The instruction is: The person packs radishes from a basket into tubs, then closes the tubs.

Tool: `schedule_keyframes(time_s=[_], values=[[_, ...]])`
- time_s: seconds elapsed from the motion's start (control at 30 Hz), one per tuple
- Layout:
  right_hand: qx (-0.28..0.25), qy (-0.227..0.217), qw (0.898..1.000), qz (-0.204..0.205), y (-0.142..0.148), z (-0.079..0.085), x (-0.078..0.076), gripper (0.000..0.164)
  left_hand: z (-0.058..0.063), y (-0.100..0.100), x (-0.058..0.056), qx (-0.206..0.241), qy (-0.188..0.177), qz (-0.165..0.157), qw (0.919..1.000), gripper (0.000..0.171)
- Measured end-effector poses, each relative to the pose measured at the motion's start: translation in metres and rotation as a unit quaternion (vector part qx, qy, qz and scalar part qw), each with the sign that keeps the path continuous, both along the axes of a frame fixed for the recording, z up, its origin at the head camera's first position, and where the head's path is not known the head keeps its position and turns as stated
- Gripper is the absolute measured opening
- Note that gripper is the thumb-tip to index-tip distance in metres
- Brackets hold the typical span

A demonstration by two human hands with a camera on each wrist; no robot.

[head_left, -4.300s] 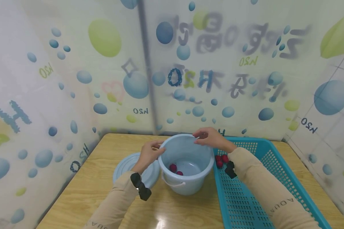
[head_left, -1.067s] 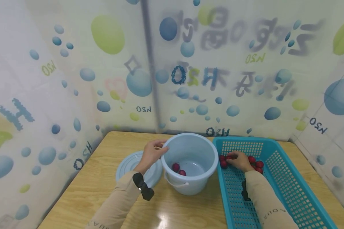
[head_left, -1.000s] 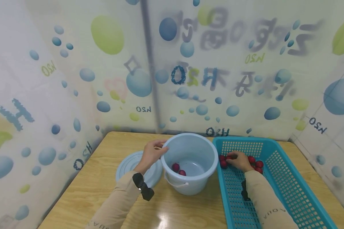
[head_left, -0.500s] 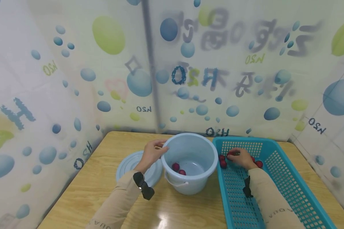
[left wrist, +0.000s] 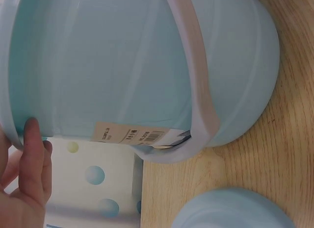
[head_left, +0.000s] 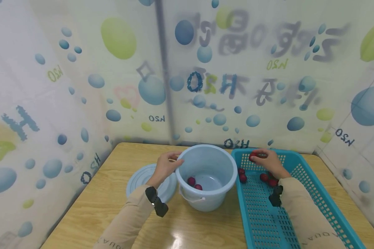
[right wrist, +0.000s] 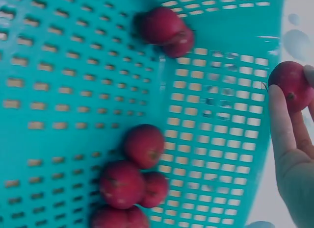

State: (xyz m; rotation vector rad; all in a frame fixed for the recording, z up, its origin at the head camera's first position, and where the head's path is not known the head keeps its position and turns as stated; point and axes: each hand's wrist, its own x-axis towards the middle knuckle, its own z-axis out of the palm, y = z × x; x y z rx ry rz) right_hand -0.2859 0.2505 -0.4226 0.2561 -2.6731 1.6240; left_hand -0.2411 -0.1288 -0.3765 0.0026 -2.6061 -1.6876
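Observation:
A light-blue bucket [head_left: 205, 202] stands upright on the table with two small dark-red apples [head_left: 191, 181] at its bottom. My left hand [head_left: 165, 168] pinches its rim on the left side, and in the left wrist view the fingers [left wrist: 33, 159] lie against the outer wall below the rim. A white handle [left wrist: 198, 71] hangs down beside a paper label [left wrist: 128, 133]. My right hand [head_left: 269, 162] holds a small red apple [right wrist: 290, 86] between thumb and fingers, raised near the basket's back wall. Several more apples [right wrist: 122, 184] lie below it in the turquoise basket [head_left: 244, 214].
The bucket's round lid [head_left: 137, 181] lies on the wooden table [head_left: 90, 207], partly under my left forearm. The basket stands close to the bucket's right side. A wall covering [head_left: 137, 131] with bubble prints rises behind the table.
My right hand has gone from the bucket's rim into the basket, taken an apple and lifted it up and back. The left hand keeps its hold on the rim.

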Motion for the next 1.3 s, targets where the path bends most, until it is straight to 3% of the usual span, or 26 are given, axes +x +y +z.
schedule_keyframes(time_s=[0.13, 0.2, 0.27, 0.43, 0.5, 0.67, 1.07, 1.3], values=[[-0.011, 0.013, 1.0, -0.001, 0.017, -0.023, -0.025, 0.046, 0.0, 0.0, 0.0, -0.001, 0.002, 0.001, 1.0, 0.032], [0.007, 0.014, 1.0, -0.01, 0.016, -0.019, -0.027, 0.048, 0.001, 0.0, 0.0, -0.003, 0.002, 0.002, 1.0, 0.032], [0.011, 0.022, 1.0, -0.007, 0.009, -0.006, -0.02, 0.048, 0.001, 0.0, 0.0, -0.005, 0.002, 0.001, 1.0, 0.032], [0.041, 0.047, 0.998, 0.019, -0.022, 0.067, 0.025, 0.046, 0.002, 0.001, 0.001, -0.008, 0.0, -0.002, 1.0, 0.032], [0.044, 0.058, 0.997, 0.021, -0.026, 0.078, 0.027, 0.045, 0.003, 0.001, 0.001, -0.007, 0.0, -0.002, 1.0, 0.031], [0.03, 0.073, 0.996, 0.036, -0.025, 0.082, 0.017, 0.045, 0.002, 0.001, 0.001, -0.007, 0.004, -0.006, 0.9999, 0.031], [0.047, 0.124, 0.985, 0.11, -0.055, 0.107, 0.02, 0.034, 0.001, -0.001, 0.002, -0.006, 0.01, -0.013, 0.9999, 0.032], [0.058, 0.117, 0.981, 0.142, -0.072, 0.111, 0.021, 0.034, 0.002, -0.001, 0.002, -0.008, 0.007, -0.014, 0.9998, 0.032]])
